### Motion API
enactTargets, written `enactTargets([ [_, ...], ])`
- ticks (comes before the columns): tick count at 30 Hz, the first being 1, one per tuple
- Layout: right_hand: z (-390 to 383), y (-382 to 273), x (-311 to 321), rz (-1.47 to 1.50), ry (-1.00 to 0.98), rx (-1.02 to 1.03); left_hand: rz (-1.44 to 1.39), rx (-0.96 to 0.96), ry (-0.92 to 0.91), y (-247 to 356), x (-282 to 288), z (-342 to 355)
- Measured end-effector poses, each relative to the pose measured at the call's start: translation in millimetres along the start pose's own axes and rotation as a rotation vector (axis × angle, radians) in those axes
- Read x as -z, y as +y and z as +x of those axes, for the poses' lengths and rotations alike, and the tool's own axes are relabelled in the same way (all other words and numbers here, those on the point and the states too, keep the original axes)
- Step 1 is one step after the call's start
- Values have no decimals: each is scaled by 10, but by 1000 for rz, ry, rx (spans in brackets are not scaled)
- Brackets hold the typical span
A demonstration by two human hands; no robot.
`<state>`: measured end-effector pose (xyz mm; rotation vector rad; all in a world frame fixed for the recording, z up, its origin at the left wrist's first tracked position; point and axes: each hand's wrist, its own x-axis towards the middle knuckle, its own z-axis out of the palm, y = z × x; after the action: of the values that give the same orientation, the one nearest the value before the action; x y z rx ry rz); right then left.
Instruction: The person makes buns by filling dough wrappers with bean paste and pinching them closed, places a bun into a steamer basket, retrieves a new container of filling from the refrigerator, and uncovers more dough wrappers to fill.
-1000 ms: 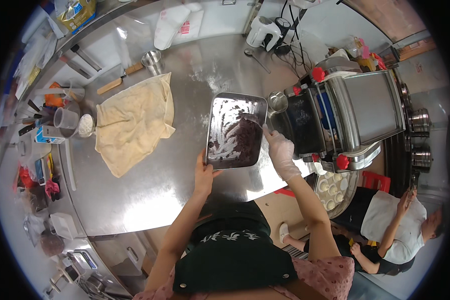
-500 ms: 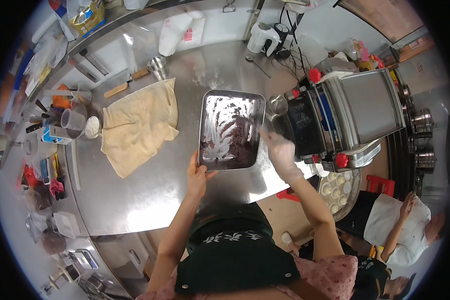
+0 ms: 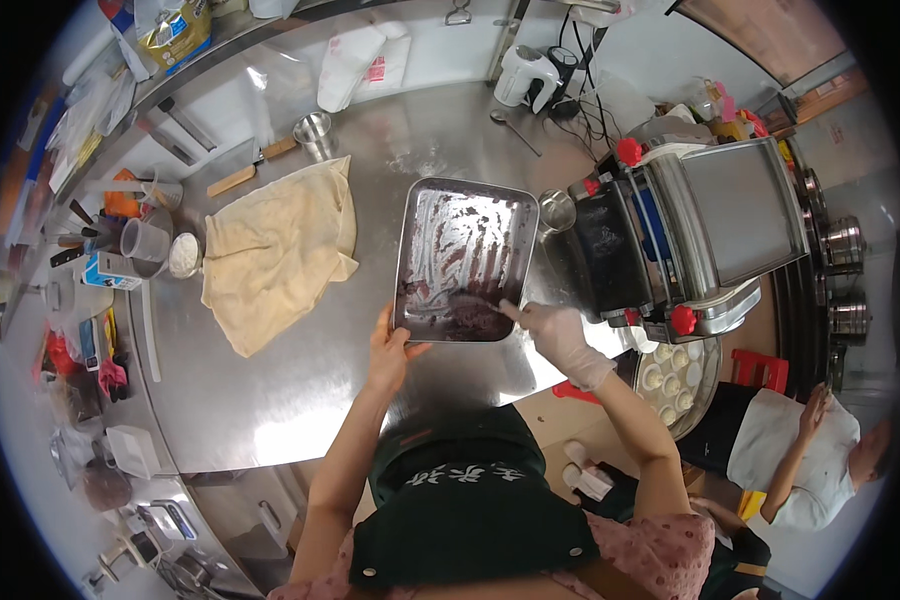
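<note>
Around half past nine from the view's centre, a creased beige cloth-like sheet [image 3: 280,250] lies near a shiny steel cup [image 3: 313,132]. A white plastic hand mixer [image 3: 523,76] sits past twelve; a silver roller machine with red knobs [image 3: 745,200], half past two; a red plastic stool [image 3: 760,370], past three.

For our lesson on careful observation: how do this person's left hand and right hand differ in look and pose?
Look: the left hand is bare, while the right hand wears a see-through glove.

Pose: the left hand grips the metal tray near its lower left corner; the right hand holds a blurred tool at the tray's lower right.

Shared: both work at the same tray.
</note>
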<state>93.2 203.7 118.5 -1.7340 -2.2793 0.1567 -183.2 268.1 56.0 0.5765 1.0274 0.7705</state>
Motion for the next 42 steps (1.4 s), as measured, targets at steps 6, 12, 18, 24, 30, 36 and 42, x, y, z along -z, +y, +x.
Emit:
enactTargets([
  [6,87,224,-4,109,24,-100,70,3,-67,41,32,28],
  [12,473,97,177,185,32,-93,105,-6,-98,128,-29,4],
  [18,659,-96,407,2,64,115,171,-9,-120,263,-147,-45],
  [24,638,-435,392,-109,-125,353,194,-57,-156,233,-192,-18],
  [30,776,-398,625,-218,-31,236,227,-83,-147,286,-207,-28],
  [36,722,-544,741,-267,-43,223,181,-49,-138,312,-182,-20],
  [42,641,-553,577,-226,-40,296,158,-48,-135,281,-211,-85],
])
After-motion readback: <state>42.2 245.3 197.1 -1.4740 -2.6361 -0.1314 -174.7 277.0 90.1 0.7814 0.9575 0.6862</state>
